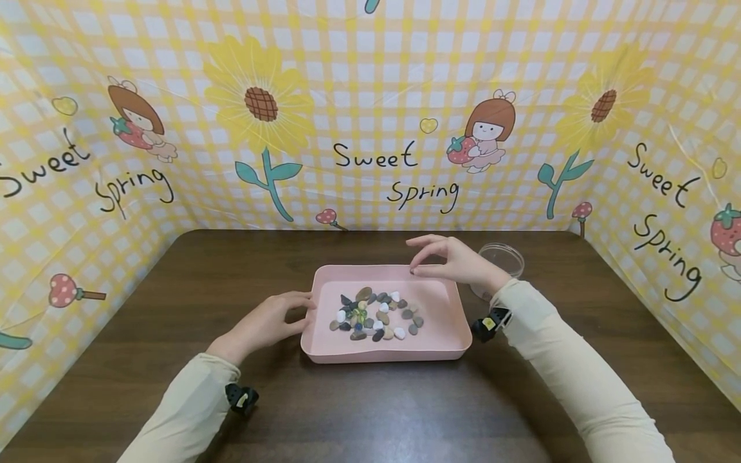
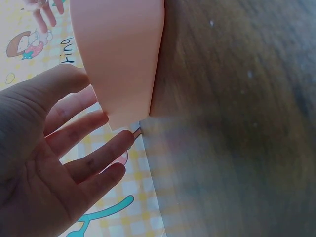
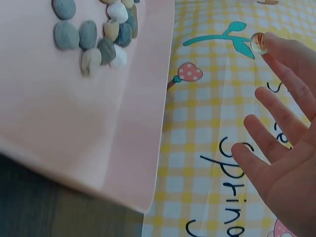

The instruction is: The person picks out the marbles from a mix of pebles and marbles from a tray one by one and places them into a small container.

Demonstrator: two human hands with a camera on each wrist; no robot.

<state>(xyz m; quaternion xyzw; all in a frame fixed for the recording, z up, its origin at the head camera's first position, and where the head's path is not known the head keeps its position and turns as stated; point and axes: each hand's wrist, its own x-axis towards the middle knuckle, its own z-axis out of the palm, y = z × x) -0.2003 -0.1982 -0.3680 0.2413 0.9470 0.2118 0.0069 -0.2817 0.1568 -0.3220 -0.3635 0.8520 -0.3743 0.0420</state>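
Note:
A pink tray (image 1: 388, 354) on the table holds several pebbles (image 1: 383, 317) in grey, white and tan, with some green-and-yellow glassy pieces (image 1: 359, 315) among them. My left hand (image 1: 263, 323) is at the tray's left end, its thumb and nearest fingers touching the rim and the others spread loosely. Above the tray's far right edge, my right hand (image 1: 454, 260) pinches a clear glass marble (image 3: 257, 44) with an orange-brown swirl between thumb and index finger. Its other fingers are spread apart.
A clear round container (image 1: 502, 257) stands behind my right wrist, partly hidden by it. The dark wooden table (image 1: 359, 411) ends at a yellow checked cloth (image 1: 370, 83) that rises at the back and both sides.

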